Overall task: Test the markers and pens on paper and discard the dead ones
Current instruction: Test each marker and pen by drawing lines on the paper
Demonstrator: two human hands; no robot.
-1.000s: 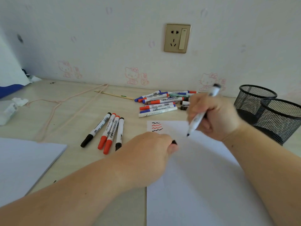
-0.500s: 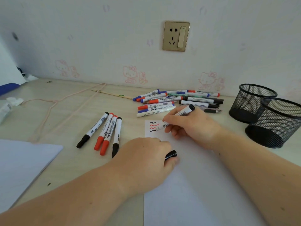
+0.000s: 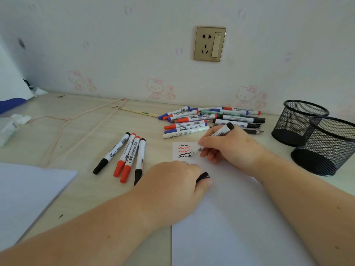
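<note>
Right hand (image 3: 230, 148) grips black marker (image 3: 213, 140), tip on paper (image 3: 240, 217). Left hand (image 3: 172, 189) holds cap (image 3: 203, 177). Four tested markers (image 3: 124, 154) set aside; pile (image 3: 207, 118) untested; baskets (image 3: 317, 139) apparently unused.

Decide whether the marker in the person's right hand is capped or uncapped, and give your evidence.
Uncapped. The black-and-white whiteboard marker in the right hand has its bare tip on the white paper sheet; the left hand pinches a black cap.
</note>
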